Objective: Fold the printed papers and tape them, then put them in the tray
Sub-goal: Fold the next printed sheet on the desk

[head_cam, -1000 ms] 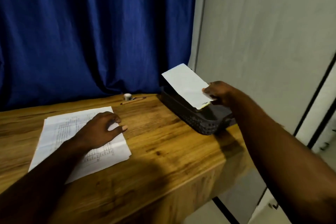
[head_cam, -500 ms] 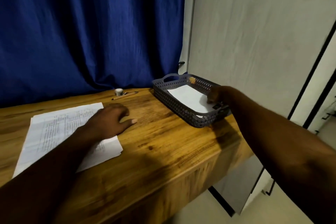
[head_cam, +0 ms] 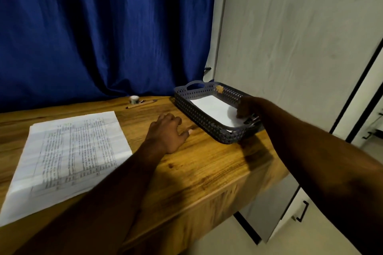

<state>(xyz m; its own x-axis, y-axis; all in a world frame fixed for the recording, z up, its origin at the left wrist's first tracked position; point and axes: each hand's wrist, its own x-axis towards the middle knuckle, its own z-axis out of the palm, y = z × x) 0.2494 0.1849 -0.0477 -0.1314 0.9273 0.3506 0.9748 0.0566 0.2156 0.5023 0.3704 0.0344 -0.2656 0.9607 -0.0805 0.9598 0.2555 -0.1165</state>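
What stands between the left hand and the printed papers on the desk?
Nothing visible. The left hand rests on the bare desk just right of the printed papers. The tape roll and pen lie farther back near the curtain, off that path.
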